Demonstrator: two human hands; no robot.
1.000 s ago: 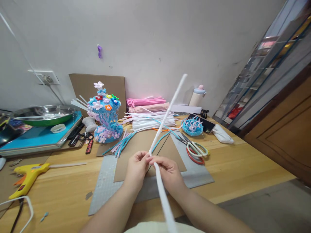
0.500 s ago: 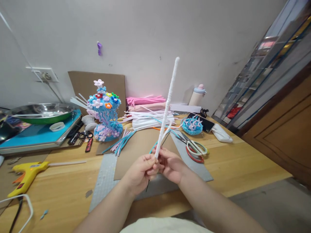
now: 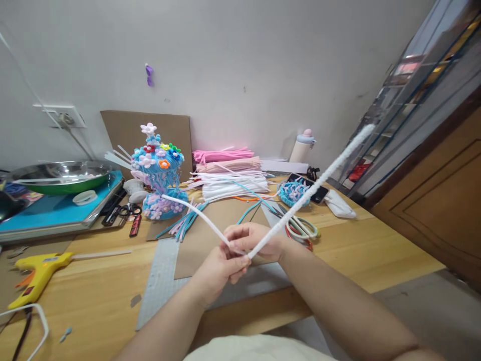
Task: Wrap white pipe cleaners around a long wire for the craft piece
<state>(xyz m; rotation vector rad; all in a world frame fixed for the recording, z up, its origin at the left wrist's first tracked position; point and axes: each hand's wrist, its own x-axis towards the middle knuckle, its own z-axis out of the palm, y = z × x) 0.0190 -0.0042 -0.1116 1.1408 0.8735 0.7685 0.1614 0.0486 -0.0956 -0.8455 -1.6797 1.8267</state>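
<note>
Moved: we see that the thick part of the white fuzzy stem (image 3: 311,190), nearly upright before, now leans far right, while its thin end reaches up left.
Tabletop (image 3: 376,255): we have pale wood beneath our hands, carrying the craft supplies.
Grey mat (image 3: 160,273): we find it lying on the wood, partly under a brown cardboard sheet (image 3: 193,255).
White fuzzy stem: we hold it above the cardboard sheet and mat, both parts rising from our hands in a wide V.
Flowered piece (image 3: 160,163): it stands to our left, blue, with many-coloured blossoms; the thin end crosses our view of its base.
Green pan (image 3: 71,187): we see it far left on a blue-covered stack.
Left hand (image 3: 218,271): our grip is closed, thumb and fingers pinching the stem at its bend.
Right hand (image 3: 259,240): our grip is closed just beside it, fingers round the thin part.
Yellow glue gun (image 3: 41,271): it lies near our left.
Scissors (image 3: 308,228): we see them beyond our right wrist, below the blue round piece (image 3: 293,200).
</note>
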